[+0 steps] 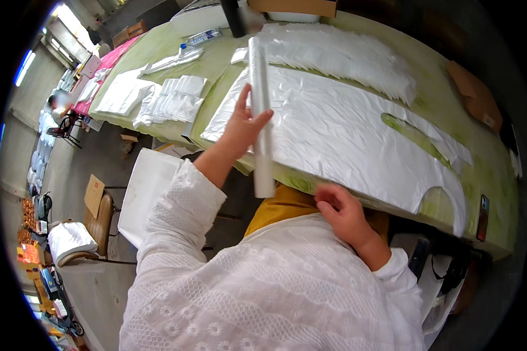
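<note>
My left hand (243,126) is closed on a long roll of pale, shiny plastic (263,152), held upright over the table's near edge. Its thumb lies across the front of the roll, and the other fingers are partly behind it. Spread flat on the table to the right is a large white plastic bag (334,128) with cut-out handle loops at its right end. Low in front of my body, just off the table edge, my right hand (342,213) has its fingers curled, slightly blurred, with nothing visible in them.
A fanned row of white plastic bags (345,55) lies at the back of the green-covered table (489,169). Folded bags (175,99) and a bottle (202,37) are on the left. A phone (482,217) rests at the right edge. A chair (99,225) stands left.
</note>
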Demonstrator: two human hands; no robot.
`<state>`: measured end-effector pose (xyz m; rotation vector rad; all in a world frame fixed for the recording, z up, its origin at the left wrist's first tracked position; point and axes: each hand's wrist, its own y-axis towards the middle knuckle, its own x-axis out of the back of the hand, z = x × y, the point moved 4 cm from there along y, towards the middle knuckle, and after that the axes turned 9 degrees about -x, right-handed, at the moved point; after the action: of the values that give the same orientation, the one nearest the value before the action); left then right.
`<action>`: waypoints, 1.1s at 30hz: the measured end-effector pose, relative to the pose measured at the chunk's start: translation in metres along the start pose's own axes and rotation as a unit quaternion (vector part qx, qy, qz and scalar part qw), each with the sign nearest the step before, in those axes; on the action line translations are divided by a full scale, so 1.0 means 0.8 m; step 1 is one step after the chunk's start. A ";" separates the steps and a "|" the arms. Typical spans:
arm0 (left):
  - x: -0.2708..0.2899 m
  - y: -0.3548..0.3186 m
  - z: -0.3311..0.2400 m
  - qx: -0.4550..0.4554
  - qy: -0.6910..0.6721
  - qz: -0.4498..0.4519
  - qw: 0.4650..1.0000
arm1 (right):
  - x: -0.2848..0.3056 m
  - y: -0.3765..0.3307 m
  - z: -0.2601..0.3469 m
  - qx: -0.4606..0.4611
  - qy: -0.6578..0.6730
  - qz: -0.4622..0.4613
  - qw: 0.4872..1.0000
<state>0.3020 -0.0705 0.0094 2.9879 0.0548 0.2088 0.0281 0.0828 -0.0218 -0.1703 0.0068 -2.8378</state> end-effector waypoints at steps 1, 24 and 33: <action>-0.029 -0.009 -0.005 0.002 -0.071 0.010 0.997 | -0.010 0.006 0.000 -0.031 0.053 0.013 0.998; -0.123 0.047 0.025 0.136 -0.358 -0.018 0.924 | 0.172 -0.209 0.015 -0.373 0.029 0.078 0.924; -0.113 -0.053 0.001 0.204 -0.113 0.163 0.959 | 0.143 -0.067 0.067 -0.134 -0.269 -0.043 0.953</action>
<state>0.2113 -0.0328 -0.0096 3.3915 -0.4817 -0.1301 -0.0896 0.1014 0.0461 -1.0161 0.2724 -2.7631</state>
